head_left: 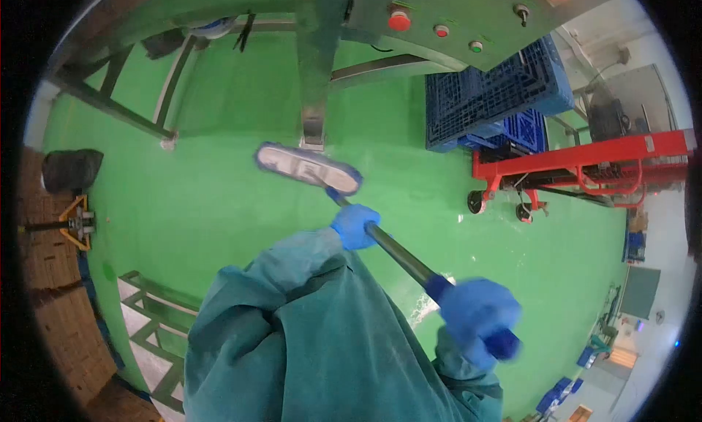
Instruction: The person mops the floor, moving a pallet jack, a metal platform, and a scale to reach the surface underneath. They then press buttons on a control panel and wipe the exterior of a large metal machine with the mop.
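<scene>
A flat mop with a long pole crosses the middle of the head view. Its pale oval mop head [303, 167], edged in blue, lies on the green floor beside the foot of a metal machine leg. My left hand [355, 227], in a blue glove, is closed around the lower part of the mop pole [401, 254]. Higher up, near the pole's blue end, my right hand [479, 316] is wrapped around it, also gloved in blue and slightly blurred. Both arms are in loose green sleeves.
Overhead stands a metal machine leg [313, 78] under a control panel [468, 20] with buttons. Blue plastic pallets [497, 93] and a red pallet truck [585, 162] are at right. At left are metal steps [150, 334], stacked cardboard [62, 327] and a black bag [72, 170].
</scene>
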The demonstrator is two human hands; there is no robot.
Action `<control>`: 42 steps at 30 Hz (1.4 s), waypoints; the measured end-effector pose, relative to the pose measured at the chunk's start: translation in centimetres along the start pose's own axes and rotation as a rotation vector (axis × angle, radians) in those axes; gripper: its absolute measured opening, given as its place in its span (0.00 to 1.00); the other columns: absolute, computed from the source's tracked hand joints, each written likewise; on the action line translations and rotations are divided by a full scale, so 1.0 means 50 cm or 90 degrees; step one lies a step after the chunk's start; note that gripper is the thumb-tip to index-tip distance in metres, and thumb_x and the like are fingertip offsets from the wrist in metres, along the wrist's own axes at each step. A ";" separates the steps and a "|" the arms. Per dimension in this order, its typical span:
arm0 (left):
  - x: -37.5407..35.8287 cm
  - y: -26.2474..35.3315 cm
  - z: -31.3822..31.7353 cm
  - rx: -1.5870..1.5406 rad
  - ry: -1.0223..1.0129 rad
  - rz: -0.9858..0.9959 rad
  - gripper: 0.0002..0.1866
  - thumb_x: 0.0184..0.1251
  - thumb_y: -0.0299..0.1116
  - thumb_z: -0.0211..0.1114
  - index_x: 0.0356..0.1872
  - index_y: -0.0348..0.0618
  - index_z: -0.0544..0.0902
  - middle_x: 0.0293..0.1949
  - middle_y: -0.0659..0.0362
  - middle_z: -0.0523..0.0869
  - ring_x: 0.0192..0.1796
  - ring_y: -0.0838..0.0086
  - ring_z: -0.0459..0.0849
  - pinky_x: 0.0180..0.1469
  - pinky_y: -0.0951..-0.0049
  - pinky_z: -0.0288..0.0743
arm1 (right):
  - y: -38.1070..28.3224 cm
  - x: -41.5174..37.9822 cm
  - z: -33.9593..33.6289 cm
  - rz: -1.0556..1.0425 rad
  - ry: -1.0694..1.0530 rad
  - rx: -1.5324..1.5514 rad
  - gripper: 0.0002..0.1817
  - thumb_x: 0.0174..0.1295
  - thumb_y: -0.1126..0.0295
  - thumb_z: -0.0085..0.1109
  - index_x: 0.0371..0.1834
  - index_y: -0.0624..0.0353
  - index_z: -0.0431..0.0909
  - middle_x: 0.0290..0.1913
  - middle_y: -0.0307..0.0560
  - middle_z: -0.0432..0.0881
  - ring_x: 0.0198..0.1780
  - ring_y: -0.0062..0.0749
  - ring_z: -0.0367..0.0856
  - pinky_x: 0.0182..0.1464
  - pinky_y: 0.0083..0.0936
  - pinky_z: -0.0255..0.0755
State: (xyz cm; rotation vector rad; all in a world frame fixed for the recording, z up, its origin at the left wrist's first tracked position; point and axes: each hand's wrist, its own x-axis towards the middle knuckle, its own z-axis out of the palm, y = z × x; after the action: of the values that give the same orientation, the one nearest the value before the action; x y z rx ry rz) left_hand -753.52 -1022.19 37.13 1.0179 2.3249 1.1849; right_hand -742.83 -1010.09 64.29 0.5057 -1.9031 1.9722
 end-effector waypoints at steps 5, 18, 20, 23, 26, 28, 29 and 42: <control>0.015 -0.138 -0.033 0.085 0.046 0.018 0.19 0.48 0.48 0.67 0.13 0.46 0.73 0.17 0.53 0.75 0.24 0.55 0.74 0.28 0.58 0.67 | 0.223 -0.059 0.021 0.082 0.082 0.058 0.09 0.49 0.67 0.59 0.22 0.61 0.73 0.27 0.48 0.78 0.29 0.41 0.77 0.35 0.29 0.70; 0.157 0.034 0.188 0.000 -0.066 0.122 0.16 0.54 0.43 0.59 0.13 0.46 0.76 0.18 0.52 0.77 0.25 0.54 0.75 0.29 0.54 0.67 | 0.071 -0.123 -0.135 0.142 0.250 -0.130 0.03 0.38 0.82 0.54 0.17 0.64 0.71 0.17 0.46 0.73 0.23 0.37 0.73 0.35 0.34 0.72; 0.171 0.084 0.221 -0.048 -0.102 0.160 0.16 0.55 0.43 0.57 0.14 0.46 0.77 0.19 0.51 0.77 0.26 0.54 0.76 0.31 0.54 0.69 | 0.035 -0.115 -0.135 0.147 0.251 -0.161 0.04 0.38 0.82 0.55 0.17 0.64 0.70 0.17 0.46 0.72 0.22 0.37 0.73 0.35 0.33 0.73; 0.191 0.134 0.284 -0.050 -0.202 0.170 0.18 0.56 0.45 0.55 0.13 0.46 0.77 0.18 0.51 0.77 0.26 0.53 0.77 0.33 0.53 0.70 | 0.015 -0.133 -0.136 0.170 0.283 -0.234 0.04 0.38 0.81 0.56 0.16 0.64 0.70 0.18 0.46 0.72 0.22 0.37 0.73 0.35 0.34 0.73; 0.215 0.163 0.345 -0.016 -0.339 0.218 0.21 0.57 0.48 0.53 0.13 0.45 0.78 0.18 0.51 0.78 0.25 0.52 0.78 0.33 0.53 0.71 | 0.008 -0.162 -0.125 0.185 0.329 -0.336 0.05 0.38 0.79 0.57 0.16 0.64 0.69 0.17 0.47 0.72 0.21 0.38 0.72 0.34 0.34 0.73; 0.225 0.194 0.345 -0.026 -0.376 0.254 0.22 0.57 0.50 0.52 0.14 0.45 0.79 0.19 0.50 0.80 0.24 0.53 0.78 0.32 0.54 0.71 | -0.005 -0.166 -0.127 0.179 0.349 -0.394 0.06 0.37 0.78 0.57 0.16 0.64 0.69 0.17 0.47 0.71 0.20 0.39 0.71 0.33 0.34 0.72; 0.230 0.219 0.334 0.004 -0.384 0.290 0.22 0.56 0.51 0.53 0.13 0.46 0.79 0.18 0.50 0.79 0.24 0.54 0.78 0.31 0.54 0.71 | -0.023 -0.160 -0.125 0.138 0.373 -0.375 0.06 0.38 0.77 0.58 0.16 0.63 0.69 0.17 0.47 0.71 0.19 0.38 0.71 0.32 0.33 0.72; 0.315 0.185 0.255 0.112 -0.323 0.447 0.21 0.51 0.48 0.64 0.09 0.47 0.71 0.14 0.52 0.75 0.20 0.52 0.74 0.25 0.56 0.67 | -0.006 -0.242 -0.116 0.045 0.735 -0.261 0.04 0.57 0.77 0.52 0.29 0.55 0.70 0.28 0.45 0.76 0.31 0.37 0.75 0.42 0.36 0.70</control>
State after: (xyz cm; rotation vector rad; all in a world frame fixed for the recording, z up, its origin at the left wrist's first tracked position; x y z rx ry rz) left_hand -752.89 -999.93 37.33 2.0287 1.7252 0.7814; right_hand -732.19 -1004.37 58.48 -0.6886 -1.4247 1.3014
